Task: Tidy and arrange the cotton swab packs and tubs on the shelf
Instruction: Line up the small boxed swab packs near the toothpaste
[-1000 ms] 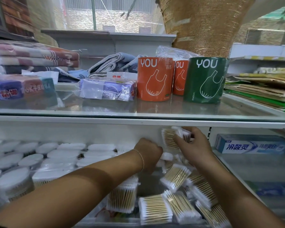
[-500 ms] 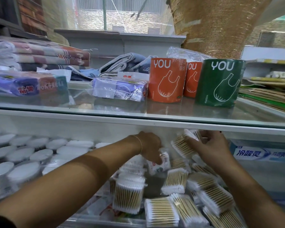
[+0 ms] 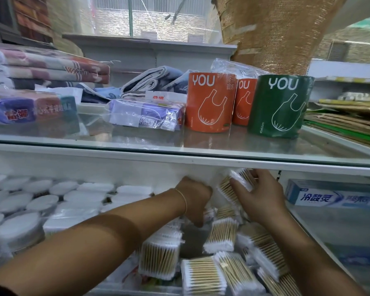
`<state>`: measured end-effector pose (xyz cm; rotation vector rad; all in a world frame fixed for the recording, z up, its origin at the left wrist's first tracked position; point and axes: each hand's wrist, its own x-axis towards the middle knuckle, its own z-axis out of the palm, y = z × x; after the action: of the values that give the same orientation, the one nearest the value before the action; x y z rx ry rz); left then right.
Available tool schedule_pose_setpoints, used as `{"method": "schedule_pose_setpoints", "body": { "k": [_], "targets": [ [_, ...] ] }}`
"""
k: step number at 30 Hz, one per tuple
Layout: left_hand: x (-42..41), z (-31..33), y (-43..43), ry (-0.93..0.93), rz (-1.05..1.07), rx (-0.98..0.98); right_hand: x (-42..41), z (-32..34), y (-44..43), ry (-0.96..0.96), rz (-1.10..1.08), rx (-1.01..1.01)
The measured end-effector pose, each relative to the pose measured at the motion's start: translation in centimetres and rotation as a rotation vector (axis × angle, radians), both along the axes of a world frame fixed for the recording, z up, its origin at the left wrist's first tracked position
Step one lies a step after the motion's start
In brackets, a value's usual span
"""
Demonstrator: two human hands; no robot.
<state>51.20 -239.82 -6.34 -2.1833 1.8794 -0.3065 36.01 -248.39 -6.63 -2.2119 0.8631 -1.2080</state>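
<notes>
Both hands reach into the lower shelf under the glass top. My right hand [image 3: 259, 197] grips a clear pack of wooden cotton swabs [image 3: 229, 189], tilted, close under the shelf edge. My left hand [image 3: 195, 197] is curled downward among the packs beside it; what its fingers hold is hidden. Several loose swab packs [image 3: 221, 236] lie jumbled in front of and below the hands. Round white-lidded swab tubs [image 3: 41, 202] stand in rows at the left.
On the glass shelf [image 3: 179, 146] above stand orange [image 3: 208, 103] and green [image 3: 280, 107] bag rolls, a purple packet [image 3: 145, 116] and folded towels [image 3: 49, 69]. A toothpaste box [image 3: 333, 196] lies in the right compartment.
My right hand has shifted its swab pack lower and to the left, toward my left hand. My left hand has stayed curled among the packs. The camera moved closer.
</notes>
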Motion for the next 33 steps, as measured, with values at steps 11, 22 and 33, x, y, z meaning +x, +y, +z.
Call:
{"method": "schedule_pose_setpoints", "body": {
  "k": [11,22,33],
  "targets": [
    [-1.0,1.1,2.6,0.206,-0.01,0.071,2.9,0.2,-0.8,0.153,0.246,0.036],
    [-1.0,0.2,4.1,0.076,-0.024,-0.142,6.6,-1.2,-2.3,0.463,0.446,-0.121],
    [-0.4,-0.6,3.1,-0.031,0.04,-0.281,5.2,-0.9,-3.3,0.536,0.504,-0.016]
  ]
}}
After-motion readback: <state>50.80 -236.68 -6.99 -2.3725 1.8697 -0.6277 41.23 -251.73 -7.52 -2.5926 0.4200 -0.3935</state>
